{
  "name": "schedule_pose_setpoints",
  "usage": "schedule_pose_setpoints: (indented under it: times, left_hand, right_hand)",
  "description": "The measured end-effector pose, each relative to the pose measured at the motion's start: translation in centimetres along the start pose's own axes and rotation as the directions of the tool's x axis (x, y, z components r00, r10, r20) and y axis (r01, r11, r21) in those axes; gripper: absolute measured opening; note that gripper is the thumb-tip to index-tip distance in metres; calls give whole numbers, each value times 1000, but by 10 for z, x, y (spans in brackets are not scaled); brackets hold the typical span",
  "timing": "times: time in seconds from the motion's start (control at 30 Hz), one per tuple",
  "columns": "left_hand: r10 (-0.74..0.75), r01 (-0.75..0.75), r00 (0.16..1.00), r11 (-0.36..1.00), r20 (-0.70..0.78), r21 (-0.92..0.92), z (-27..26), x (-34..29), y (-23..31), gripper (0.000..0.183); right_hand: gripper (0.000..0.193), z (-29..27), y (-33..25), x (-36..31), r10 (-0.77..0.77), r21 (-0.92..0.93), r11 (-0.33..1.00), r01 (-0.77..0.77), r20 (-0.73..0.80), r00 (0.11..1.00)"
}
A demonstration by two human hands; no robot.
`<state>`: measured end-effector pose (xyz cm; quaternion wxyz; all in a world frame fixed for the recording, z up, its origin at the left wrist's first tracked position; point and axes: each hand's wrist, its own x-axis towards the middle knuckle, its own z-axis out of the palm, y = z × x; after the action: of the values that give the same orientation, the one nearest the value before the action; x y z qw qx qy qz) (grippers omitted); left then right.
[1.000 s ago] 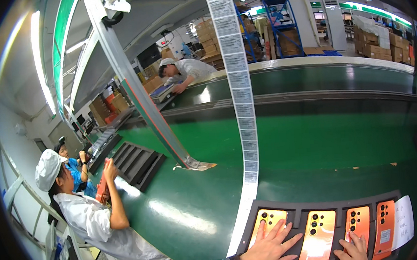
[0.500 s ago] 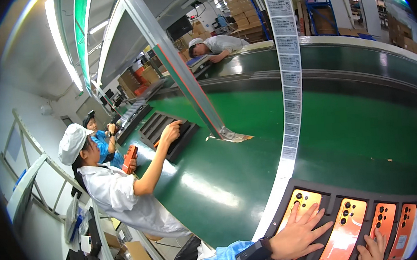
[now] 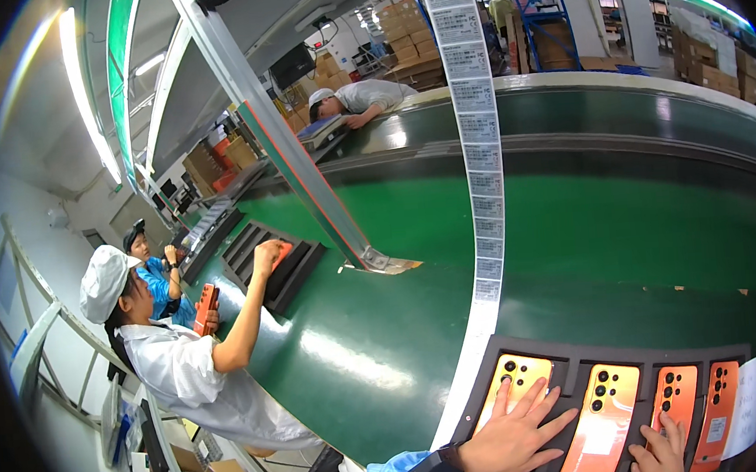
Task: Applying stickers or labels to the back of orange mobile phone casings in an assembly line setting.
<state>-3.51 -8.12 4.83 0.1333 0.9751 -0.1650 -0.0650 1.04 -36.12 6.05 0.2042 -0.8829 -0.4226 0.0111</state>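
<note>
A black foam tray (image 3: 570, 344) at the lower right holds several orange phones, backs up, in separate slots. My left hand (image 3: 513, 437) lies with spread fingers over the leftmost phone (image 3: 521, 373), its fingertips close below the camera lenses. Beside it, the second phone (image 3: 603, 418) is uncovered and shines with reflected light. My right hand (image 3: 660, 451) rests with fingers apart on the lower part of the third phone (image 3: 675, 391). The rightmost phone (image 3: 717, 414) carries a small white label. A white paper slip (image 3: 746, 407) sticks up at the tray's right end.
A long strip of printed labels (image 3: 486, 202) hangs down in front of the green conveyor belt (image 3: 384, 323). A metal post (image 3: 303, 171) stands beyond. At left, a co-worker in white (image 3: 175, 347) holds orange phones over another black tray (image 3: 298, 281). Other people sit farther along the line.
The view has shifted slightly, so the scene sits farther left. My hands stay on the same phones. The co-worker's raised hand now shows an orange phone more plainly at the far tray.
</note>
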Motion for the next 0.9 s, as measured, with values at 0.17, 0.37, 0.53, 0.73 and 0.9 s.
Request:
schedule_pose_setpoints:
  times: [0.17,0.37,0.53,0.73,0.9]
  left_hand:
    - [28,-30,996,999,-87,-13,-7,2,3,55]
    - [39,-37,994,999,-100,23,-8,0,5,55]
    - [30,-29,995,1000,-97,10,-8,-1,6,55]
    - [29,-29,995,1000,-92,1,-8,0,5,56]
    - [25,-24,996,1000,-87,10,-10,-2,6,56]
  right_hand:
    - [30,3,2,-2,13,-10,1000,-13,-23,1000]
    - [33,3,3,-5,13,-9,1000,-13,-11,1000]
    - [32,2,1,-5,20,20,1000,-20,-6,1000]
    - [30,2,2,-4,17,37,999,-17,-13,1000]
    - [27,3,2,-4,1,4,1000,-1,-27,1000]
